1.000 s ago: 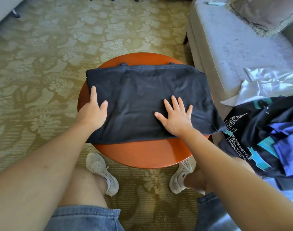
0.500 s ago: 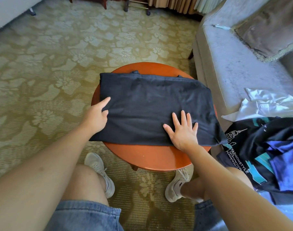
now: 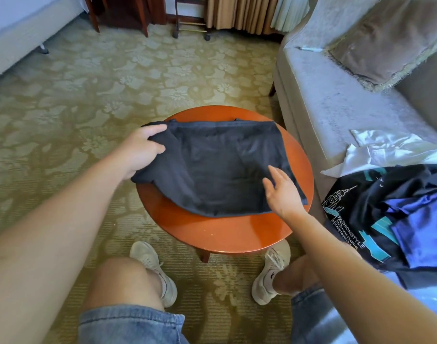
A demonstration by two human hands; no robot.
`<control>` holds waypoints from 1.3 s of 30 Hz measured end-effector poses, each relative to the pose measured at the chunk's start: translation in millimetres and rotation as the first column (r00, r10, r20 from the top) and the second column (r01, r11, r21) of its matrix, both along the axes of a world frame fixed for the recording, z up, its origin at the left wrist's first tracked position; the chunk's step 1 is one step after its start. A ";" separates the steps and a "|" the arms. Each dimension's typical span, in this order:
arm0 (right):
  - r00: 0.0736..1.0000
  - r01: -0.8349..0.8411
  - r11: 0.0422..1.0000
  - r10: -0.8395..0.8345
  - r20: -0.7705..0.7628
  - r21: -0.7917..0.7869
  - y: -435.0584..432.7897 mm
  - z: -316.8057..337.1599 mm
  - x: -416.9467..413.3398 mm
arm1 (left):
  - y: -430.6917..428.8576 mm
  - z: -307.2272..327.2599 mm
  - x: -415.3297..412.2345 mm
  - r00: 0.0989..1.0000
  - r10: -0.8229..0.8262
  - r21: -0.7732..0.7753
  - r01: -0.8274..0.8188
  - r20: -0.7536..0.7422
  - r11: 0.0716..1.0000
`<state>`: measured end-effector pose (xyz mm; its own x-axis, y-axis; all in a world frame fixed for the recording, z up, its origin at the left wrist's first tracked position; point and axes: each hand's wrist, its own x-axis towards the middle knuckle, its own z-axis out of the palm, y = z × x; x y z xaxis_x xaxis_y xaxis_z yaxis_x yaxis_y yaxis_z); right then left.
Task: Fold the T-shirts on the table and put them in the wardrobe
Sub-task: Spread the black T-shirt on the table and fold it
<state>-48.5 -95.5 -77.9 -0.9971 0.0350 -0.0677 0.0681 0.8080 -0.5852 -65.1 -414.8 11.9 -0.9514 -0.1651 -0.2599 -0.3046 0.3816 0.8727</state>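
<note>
A dark folded T-shirt (image 3: 219, 165) lies on the round orange-brown table (image 3: 227, 234). My left hand (image 3: 140, 150) grips the shirt's left edge and has lifted it off the table, so that side bunches up. My right hand (image 3: 282, 192) hovers with relaxed, spread fingers over the shirt's near right corner; whether it touches the cloth I cannot tell. More T-shirts lie on the sofa at my right: a black one with a teal print (image 3: 354, 219), a blue one (image 3: 421, 227) on top of it and a white one (image 3: 381, 147) behind.
A grey sofa (image 3: 331, 100) with a cushion (image 3: 383, 38) stands right beside the table. Patterned carpet (image 3: 88, 108) surrounds the table. Wooden chair legs (image 3: 120, 18) and a wheeled rack (image 3: 190, 28) stand at the far wall. My knees and shoes are under the table's near edge.
My left hand went from resting at the shirt's left edge to gripping and lifting it. My right hand rose from pressing flat on the shirt. The view tilted up.
</note>
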 end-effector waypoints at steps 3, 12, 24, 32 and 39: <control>0.979 0.127 0.939 -0.067 0.191 -0.320 18.4 -5.4 7.3 | 48.7 16.0 -9.0 0.997 -0.043 -0.058 0.039 -0.069 0.998; 0.926 0.349 0.536 -0.069 0.372 -0.769 51.9 2.6 2.0 | 220.7 5.3 -25.4 0.948 -0.315 -0.267 0.293 -0.041 0.918; 0.984 0.172 0.935 -0.149 0.096 -0.310 69.0 -4.6 12.5 | 230.1 -106.8 22.8 0.929 -0.332 -0.680 0.351 0.165 0.644; 0.875 -0.407 0.913 0.398 -0.278 0.024 -17.6 3.0 2.9 | 146.6 -115.8 21.0 0.977 -0.149 -0.415 0.074 -0.150 0.907; 0.972 -0.229 0.896 0.191 0.138 0.380 -34.8 -7.0 -75.0 | 101.1 -125.9 15.6 0.942 -0.307 -0.499 0.202 -0.136 0.843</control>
<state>-123.5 -130.3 -84.9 -0.9738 -0.1315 -0.1857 -0.0894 0.9716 -0.2193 -49.5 -313.7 -114.1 -0.9992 0.0377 -0.0108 0.0238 0.8011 0.5981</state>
